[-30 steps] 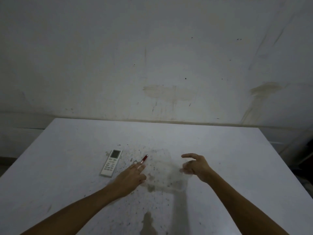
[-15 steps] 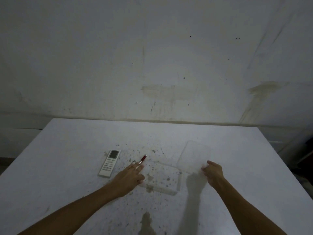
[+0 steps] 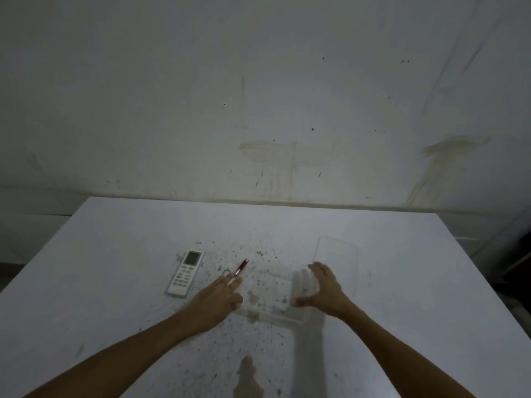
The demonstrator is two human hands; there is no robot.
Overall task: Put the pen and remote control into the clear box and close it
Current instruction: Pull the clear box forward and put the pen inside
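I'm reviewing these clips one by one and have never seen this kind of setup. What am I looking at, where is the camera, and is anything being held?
There is no machine here: a person works with two bare hands. The single picture comes from a wide-angle camera worn on the person's head, looking forward and down. On the speckled white table lie a white remote control and, to its right, a red pen. Right of the pen sits a clear box, open, with its clear lid lying further right. The left hand reaches toward the pen, fingertips at its near end, not yet gripping it. The right hand is spread open at the box's right side. Neither hand holds anything.
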